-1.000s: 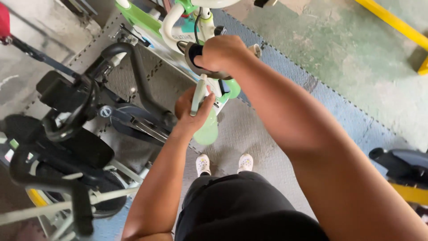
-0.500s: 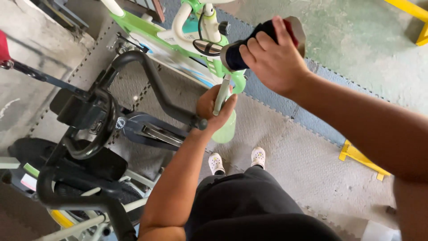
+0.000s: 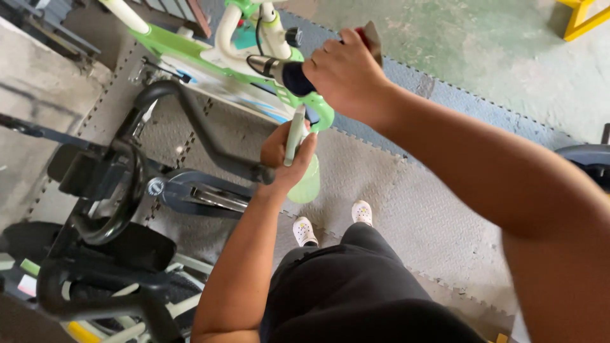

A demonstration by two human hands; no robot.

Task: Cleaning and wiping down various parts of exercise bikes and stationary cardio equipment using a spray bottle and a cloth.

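Right hand [image 3: 346, 73] hides grip [image 3: 293, 76]; left hand [image 3: 284, 159] covers bottle [image 3: 308, 184] top.

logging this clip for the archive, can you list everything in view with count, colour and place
small green and white bicycle: one, top centre on the mat
black rubber handlebar grip: one, under the right hand
pale green spray bottle: one, translucent, held in the left hand
pale green brake lever: one, in front of the left hand
black exercise machine with curved handles: one, left side
grey studded foam floor mat: several interlocking tiles, under the feet
yellow metal frame: one, top right corner
white clog shoes: two, lower centre
left hand: gripping the bottle
right hand: closed on the grip, apparently holding a dark red cloth
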